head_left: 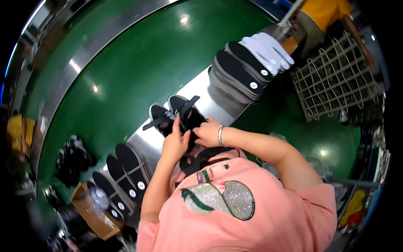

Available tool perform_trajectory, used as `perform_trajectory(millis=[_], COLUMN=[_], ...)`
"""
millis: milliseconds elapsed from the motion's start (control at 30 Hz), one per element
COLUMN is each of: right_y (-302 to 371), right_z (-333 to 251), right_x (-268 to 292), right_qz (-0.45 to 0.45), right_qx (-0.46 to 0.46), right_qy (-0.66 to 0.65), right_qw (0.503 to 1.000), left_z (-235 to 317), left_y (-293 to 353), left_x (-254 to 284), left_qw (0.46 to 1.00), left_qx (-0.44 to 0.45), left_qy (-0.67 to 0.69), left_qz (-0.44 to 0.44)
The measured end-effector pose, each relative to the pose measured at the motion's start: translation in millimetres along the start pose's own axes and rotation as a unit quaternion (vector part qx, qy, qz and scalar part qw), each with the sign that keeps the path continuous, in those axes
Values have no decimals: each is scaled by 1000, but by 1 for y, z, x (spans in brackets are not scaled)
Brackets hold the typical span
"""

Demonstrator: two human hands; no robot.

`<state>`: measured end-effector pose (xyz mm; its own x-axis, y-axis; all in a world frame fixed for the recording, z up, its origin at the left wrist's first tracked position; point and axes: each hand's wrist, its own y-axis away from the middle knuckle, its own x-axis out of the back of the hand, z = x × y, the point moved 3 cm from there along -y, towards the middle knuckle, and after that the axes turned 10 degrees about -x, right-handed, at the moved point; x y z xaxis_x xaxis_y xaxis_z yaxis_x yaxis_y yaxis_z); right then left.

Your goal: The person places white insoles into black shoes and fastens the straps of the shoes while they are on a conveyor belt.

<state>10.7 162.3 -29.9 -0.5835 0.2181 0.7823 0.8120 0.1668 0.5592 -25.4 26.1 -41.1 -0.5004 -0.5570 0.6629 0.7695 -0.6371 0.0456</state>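
Note:
A pair of black shoes lies side by side on a metal table (138,138), toes pointing away from me. Their loose straps stick out to the sides. At the opening of the left shoe (158,112) is my left hand (175,142), its index finger stretched along the shoe and the other fingers bent against it. My right hand (207,132), with a bracelet at the wrist, has its fingers curled at the heel of the right shoe (184,107). The shoes' heel ends are partly hidden by my hands.
Stacks of black insoles (235,69) and white insoles (266,48) stand at the table's far right end. More banded insoles (130,168) lie at the near left, beside a cardboard box (90,214). A wire cage cart (336,80) and a yellow-shirted person (321,17) are at right.

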Motion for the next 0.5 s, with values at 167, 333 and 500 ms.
perform_trajectory(millis=[167,333,500], right_y=[57,96,89], right_z=[21,52,129], right_x=[22,-16,-78], right_qz=[327,425,509], right_qx=[42,-80,-210], right_qy=[-207,-320,-613], right_qw=[921,843,566], left_z=[-2,19,62], left_y=[12,-6,-71], left_x=[38,60,47], left_qw=[979,904,897], left_qx=[17,-31,-2], left_qy=[190,390,437], left_qz=[78,171,63])
